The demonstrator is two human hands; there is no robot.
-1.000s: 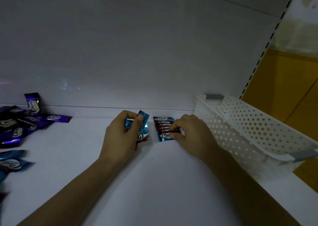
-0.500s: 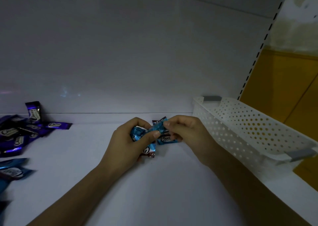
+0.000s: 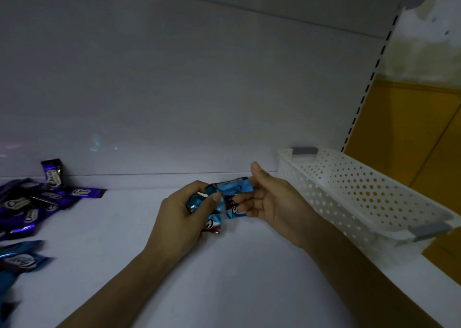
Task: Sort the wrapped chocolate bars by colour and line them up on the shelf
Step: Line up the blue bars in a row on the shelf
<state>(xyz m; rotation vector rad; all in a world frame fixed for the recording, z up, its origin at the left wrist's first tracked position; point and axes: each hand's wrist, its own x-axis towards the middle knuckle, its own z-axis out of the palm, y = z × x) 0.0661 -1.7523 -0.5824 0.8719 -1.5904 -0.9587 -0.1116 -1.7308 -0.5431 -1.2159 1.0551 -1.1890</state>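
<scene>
My left hand (image 3: 184,215) grips a small bunch of blue-wrapped chocolate bars (image 3: 212,221) above the white shelf (image 3: 224,277). My right hand (image 3: 272,203) pinches one blue bar (image 3: 235,186) by its end, just above the bunch and still touching it. A short row of blue bars (image 3: 234,210) lies on the shelf behind the hands, mostly hidden by my fingers. Purple-wrapped bars (image 3: 37,203) lie in a loose heap at the far left, one standing against the back wall. More blue bars (image 3: 22,258) lie at the left edge.
A white perforated plastic basket (image 3: 361,195) with grey handles stands on the shelf to the right of my right hand. The white back panel (image 3: 199,90) rises behind the bars. A slotted upright and a yellow wall are at the right.
My right hand left the row on the shelf, moved to the bunch in my left hand and took hold of one blue bar, now lifted slightly up and right.
</scene>
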